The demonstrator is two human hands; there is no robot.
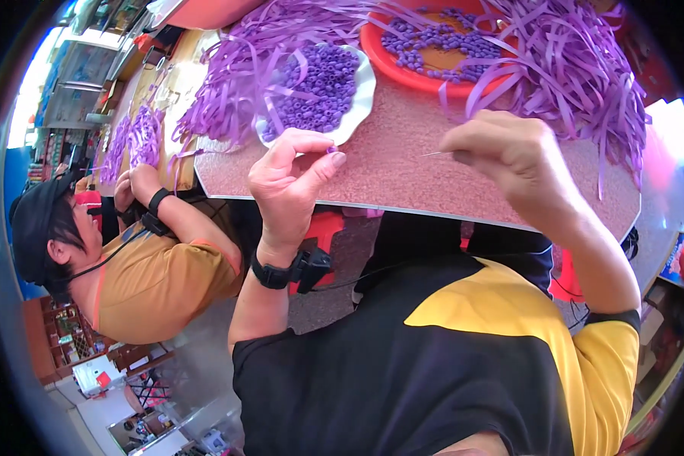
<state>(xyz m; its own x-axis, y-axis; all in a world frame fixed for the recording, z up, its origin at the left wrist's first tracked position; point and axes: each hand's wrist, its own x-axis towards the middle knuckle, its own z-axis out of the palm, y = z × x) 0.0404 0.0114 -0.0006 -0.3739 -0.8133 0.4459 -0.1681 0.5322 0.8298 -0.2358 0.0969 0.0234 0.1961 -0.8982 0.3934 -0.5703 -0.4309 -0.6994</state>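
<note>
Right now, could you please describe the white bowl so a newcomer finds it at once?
On the pink table, look just beyond the camera wearer's left hand. The bowl there holds purple beads, left of the red tray; its wavy white rim sets it apart from that tray's red one.

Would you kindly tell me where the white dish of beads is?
In the head view, the white dish sits left of centre on the table, just beyond the left hand, with the red tray to its right.
</note>
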